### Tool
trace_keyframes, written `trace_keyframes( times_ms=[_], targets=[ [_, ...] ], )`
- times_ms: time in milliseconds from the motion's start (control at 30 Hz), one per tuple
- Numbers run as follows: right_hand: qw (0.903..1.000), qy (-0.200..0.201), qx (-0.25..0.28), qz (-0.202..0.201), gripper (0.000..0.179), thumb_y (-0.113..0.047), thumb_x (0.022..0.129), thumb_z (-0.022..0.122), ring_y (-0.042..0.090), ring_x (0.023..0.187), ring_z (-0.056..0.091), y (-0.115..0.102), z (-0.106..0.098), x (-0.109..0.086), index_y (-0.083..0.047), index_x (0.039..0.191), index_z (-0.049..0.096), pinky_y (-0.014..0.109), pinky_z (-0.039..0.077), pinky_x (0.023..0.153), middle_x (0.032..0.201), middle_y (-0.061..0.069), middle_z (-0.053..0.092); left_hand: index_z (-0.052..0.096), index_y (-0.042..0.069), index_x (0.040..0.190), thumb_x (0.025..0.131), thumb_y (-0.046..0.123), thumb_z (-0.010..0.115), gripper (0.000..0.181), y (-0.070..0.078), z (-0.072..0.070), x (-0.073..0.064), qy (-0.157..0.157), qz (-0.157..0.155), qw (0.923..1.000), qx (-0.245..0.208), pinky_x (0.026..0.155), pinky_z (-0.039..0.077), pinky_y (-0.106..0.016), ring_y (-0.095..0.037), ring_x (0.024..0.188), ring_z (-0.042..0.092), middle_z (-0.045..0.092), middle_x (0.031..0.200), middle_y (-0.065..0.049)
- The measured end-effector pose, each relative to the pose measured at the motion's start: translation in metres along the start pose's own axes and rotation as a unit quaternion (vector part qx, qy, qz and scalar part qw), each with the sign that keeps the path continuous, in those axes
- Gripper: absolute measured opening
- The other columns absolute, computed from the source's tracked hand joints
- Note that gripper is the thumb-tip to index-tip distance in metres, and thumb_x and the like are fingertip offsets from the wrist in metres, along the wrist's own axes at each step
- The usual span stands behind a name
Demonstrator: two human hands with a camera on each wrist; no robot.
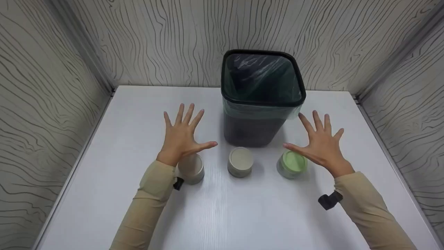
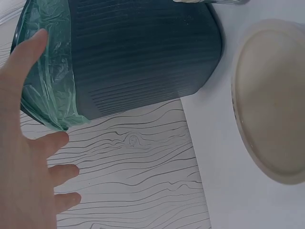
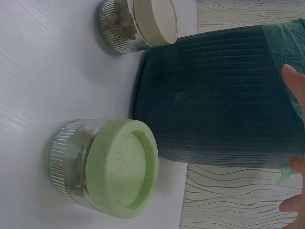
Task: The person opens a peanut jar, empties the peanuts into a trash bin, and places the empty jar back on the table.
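A: Does the person hold something?

B: No. The left hand [image 1: 181,139] has its fingers spread wide, and the right hand [image 1: 322,144] shows the same. Neither of them pinches anything.

A: Where are the jars, then?

B: On the bench [image 1: 222,218], in one loose row. The left jar [image 1: 196,173] is partly hidden under the left hand and wrist. The middle jar [image 1: 240,162] stands between the hands, just in front of the bin [image 1: 248,133]. The green-lidded jar [image 1: 295,165] is below the thumb of the right hand; the right wrist view shows this hand apart from it.

A: Why do they stand so?

B: I suppose upright, with lids on, they keep their contents inside; brown pieces [image 3: 125,24] are visible in the middle jar. The row leaves gaps, so each jar could be reached separately.

A: And the bag [image 1: 258,110]?

B: It lines the bin and is folded over the rim, probably so that it does not slip inside. Whether a right fingertip touches it, I cannot tell.
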State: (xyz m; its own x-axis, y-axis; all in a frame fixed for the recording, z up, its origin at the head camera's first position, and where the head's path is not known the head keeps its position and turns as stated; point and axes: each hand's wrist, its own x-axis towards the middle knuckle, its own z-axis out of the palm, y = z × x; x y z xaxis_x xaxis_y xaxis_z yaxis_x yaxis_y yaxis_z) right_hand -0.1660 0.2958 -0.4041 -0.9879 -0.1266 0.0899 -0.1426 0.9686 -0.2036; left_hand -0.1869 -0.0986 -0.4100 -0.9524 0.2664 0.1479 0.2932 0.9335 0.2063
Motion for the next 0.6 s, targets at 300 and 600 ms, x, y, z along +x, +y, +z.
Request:
trace_keyframes(
  times_ms=[300, 600],
  targets=[
    [0.9999, 0.011, 0.011, -0.001, 0.102, -0.071, 0.075, 0.062, 0.055, 0.145, 0.011, -0.004, 0.004, -0.006, -0.025, 0.155, 0.019, 0.087, 0.007, 0.101, 0.16, 0.025, 0.016, 0.025, 0.028, 0.153, 0.07, 0.083, 0.051, 0.103, 0.002, 0.0, -0.004, -0.014, 0.002, 0.9999, -0.006, 0.116, 0.003, -0.075, -0.033, 0.153, 0.008, 0.016, 0.164, -0.006],
    [0.9979, 0.046, 0.038, -0.024, 0.083, -0.058, 0.081, 0.065, 0.045, 0.139, 0.033, -0.011, 0.013, -0.017, -0.01, 0.144, 0.041, 0.073, 0.021, 0.11, 0.15, 0.024, 0.039, 0.032, 0.021, 0.151, 0.079, 0.074, 0.054, 0.093, 0.006, 0.006, -0.013, -0.038, 0.025, 0.9982, -0.039, 0.121, 0.013, -0.065, -0.032, 0.152, 0.018, 0.023, 0.162, -0.009]
  ],
)
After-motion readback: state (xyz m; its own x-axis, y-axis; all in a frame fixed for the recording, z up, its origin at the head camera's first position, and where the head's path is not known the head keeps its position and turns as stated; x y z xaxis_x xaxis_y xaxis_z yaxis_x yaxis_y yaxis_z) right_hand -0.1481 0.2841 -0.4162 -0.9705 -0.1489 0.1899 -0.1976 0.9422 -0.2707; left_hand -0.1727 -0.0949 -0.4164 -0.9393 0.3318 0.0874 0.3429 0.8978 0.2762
